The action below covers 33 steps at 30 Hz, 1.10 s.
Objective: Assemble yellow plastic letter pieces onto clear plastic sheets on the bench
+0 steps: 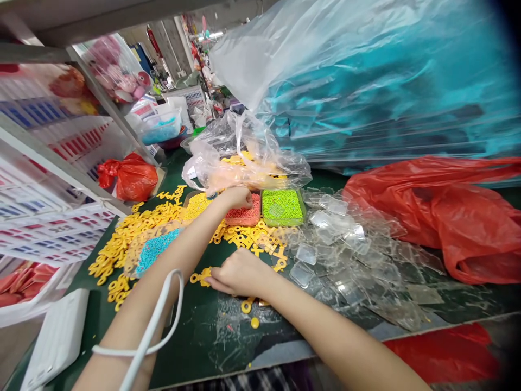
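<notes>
Nearest us, just before the red bead tray [245,215], our right hand [240,274] rests curled on the green table [195,336], fingertips pinching yellow plastic pieces [202,277]. Beyond it, our left hand [238,197] lies closed over that tray's near-left corner (contents, if any, hidden). Right of the tray sits the green bead tray [283,206].

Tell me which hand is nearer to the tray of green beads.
Left. The left hand reaches into the tray of pink beads, right beside the tray of green beads. The right hand rests lower on the table among yellow pieces, farther from it.
</notes>
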Motion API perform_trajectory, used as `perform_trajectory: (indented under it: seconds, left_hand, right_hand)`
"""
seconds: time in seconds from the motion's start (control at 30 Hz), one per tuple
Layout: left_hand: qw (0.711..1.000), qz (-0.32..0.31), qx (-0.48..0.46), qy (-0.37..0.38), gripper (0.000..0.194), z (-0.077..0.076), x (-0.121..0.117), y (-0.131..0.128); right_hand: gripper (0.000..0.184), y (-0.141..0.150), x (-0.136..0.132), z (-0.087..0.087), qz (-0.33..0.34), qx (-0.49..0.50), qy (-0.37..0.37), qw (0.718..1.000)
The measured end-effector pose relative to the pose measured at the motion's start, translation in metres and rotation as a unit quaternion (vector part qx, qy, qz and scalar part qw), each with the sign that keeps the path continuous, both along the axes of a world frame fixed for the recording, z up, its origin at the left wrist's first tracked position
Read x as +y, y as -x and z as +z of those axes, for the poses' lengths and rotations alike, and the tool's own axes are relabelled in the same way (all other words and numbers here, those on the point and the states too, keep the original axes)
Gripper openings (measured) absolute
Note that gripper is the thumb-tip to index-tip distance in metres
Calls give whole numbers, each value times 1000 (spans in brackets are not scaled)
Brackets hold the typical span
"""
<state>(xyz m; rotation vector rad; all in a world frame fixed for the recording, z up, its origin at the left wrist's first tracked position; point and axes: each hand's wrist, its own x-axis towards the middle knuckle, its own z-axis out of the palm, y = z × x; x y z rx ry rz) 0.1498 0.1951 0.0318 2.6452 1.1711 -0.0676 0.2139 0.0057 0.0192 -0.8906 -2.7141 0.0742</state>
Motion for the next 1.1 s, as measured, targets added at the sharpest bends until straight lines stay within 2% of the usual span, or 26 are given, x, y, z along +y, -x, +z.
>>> perform_trajectory:
  seconds: [0.1, 0.2, 0.27, 0.33, 0.43, 0.5, 0.57, 0.67, 0.77, 0.87, 1.1]
  left_hand:
    - [999, 27, -2, -33, 14, 9, -10, 0]
    - [996, 53, -30, -72, 17, 27, -31, 6]
    - [988, 62, -72, -119, 21, 40, -55, 15]
    - [968, 62, -145, -194, 22, 52, -87, 30]
    - [942, 81, -218, -243, 25, 60, -137, 61]
    - [939, 98, -234, -234, 28, 53, -165, 85]
    - [948, 102, -235, -189, 29, 38, -184, 108]
    - [969, 78, -208, -109, 28, 6, -199, 134]
    - [980, 73, -162, -85, 25, -18, -205, 145]
    - [983, 70, -146, -88, 22, -26, -207, 148]
    - [984, 70, -151, -67, 19, -30, -209, 152]
  right_hand:
    - [45, -1, 0, 1, -8, -15, 7, 1000]
    - [37, -3, -1, 2, -36, -15, 16, 999]
    - [32, -5, -3, 4, -53, -8, 20, 998]
    - [29, -8, -5, 8, -58, -7, 24, 998]
    - [23, -12, -7, 12, -45, -21, 38, 998]
    - [19, -13, -8, 13, -32, -28, 51, 998]
    - [17, -13, -8, 11, -25, -33, 60, 997]
    - [16, -10, -8, 7, -20, -43, 67, 997]
    - [18, -7, -7, 3, -11, -51, 76, 996]
    - [19, -4, -7, 0, -7, -59, 85, 995]
    - [24, -1, -7, -1, -10, -82, 96, 992]
